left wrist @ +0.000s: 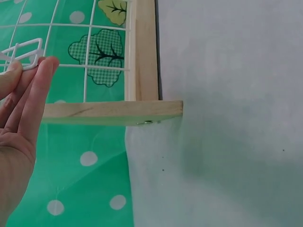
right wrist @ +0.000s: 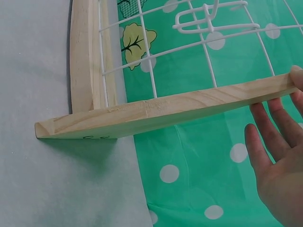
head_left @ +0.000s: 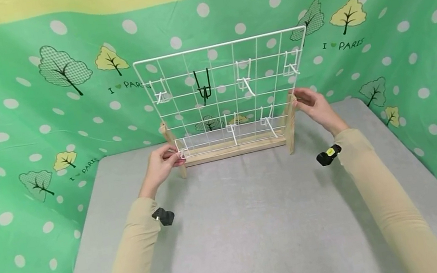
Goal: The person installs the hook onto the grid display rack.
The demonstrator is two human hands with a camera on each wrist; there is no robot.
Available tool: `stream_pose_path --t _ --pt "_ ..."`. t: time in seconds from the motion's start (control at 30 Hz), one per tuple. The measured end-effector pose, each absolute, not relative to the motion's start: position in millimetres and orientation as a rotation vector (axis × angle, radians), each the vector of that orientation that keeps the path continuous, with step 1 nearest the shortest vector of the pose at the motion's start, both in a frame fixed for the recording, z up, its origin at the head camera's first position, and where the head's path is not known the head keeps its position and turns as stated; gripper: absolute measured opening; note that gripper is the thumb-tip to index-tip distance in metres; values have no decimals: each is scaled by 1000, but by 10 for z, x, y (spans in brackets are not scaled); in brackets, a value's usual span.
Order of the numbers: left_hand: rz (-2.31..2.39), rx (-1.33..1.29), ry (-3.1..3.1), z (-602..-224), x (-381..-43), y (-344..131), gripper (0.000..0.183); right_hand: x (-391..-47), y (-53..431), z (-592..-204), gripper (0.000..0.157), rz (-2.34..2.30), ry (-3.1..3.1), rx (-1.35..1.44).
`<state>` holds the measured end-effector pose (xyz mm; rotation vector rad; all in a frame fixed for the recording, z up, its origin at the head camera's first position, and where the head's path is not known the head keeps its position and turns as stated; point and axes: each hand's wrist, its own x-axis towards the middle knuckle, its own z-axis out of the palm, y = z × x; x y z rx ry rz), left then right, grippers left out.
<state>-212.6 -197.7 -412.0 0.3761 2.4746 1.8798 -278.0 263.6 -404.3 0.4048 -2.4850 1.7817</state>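
A white wire grid panel (head_left: 217, 105) stands in a wooden frame (head_left: 235, 152) toward the back of the grey table. At its lower left, my left hand (head_left: 161, 166) pinches a small white wire hook (left wrist: 29, 53) between thumb and fingers, against the grid's wires. My right hand (head_left: 316, 107) grips the top of the right wooden post (right wrist: 199, 100), thumb on one side and fingers beneath it in the right wrist view. A black hook (head_left: 205, 92) and several white hooks (head_left: 245, 84) hang on the grid.
Grey table surface (head_left: 256, 227) stretches in front of the frame. A green dotted curtain (head_left: 0, 145) with printed trees surrounds the back and sides. The left wooden post (left wrist: 109, 109) stands beside my left hand.
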Motion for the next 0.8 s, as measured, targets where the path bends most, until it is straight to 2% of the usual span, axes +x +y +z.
stream_pose_path --t 0.57,0.8 --pt "1907 446 2520 -3944 -2273 -1796 6 -2759 2642 -4076 52 1763 -2461 363" --pt "1981 387 2453 -4133 -2496 -1839 8 -2771 2625 -4087 51 1763 -2454 350"
